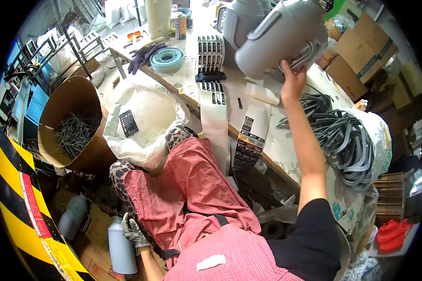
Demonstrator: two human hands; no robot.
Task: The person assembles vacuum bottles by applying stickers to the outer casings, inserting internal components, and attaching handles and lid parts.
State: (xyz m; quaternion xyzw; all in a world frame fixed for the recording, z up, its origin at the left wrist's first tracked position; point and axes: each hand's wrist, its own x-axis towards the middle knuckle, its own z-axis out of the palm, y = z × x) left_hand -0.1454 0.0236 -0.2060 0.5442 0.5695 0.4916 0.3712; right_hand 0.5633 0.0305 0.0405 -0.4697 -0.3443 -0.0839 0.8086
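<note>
My bare right hand [293, 83] is raised over the table with its fingers around the lower right end of a large grey thermos jug [281, 37], which is tilted. Behind it to the left stands another grey jug [241, 23] with a side handle. Low on the left, my left hand [135, 232], in a grey and white work glove, grips the side of a grey-blue jug [122, 248]; its far fingers are partly hidden. Strips of printed labels [210, 54] run over the table edge, and a darker label strip [249, 136] hangs beside them.
A bundle of grey straps [344, 136] lies at the right. A white bag [147, 103] with a phone [128, 123] on it stands before my knees. Left are a drum of thin metal rods [77, 133] and another jug [73, 216]. Cardboard boxes [361, 51] are stacked far right.
</note>
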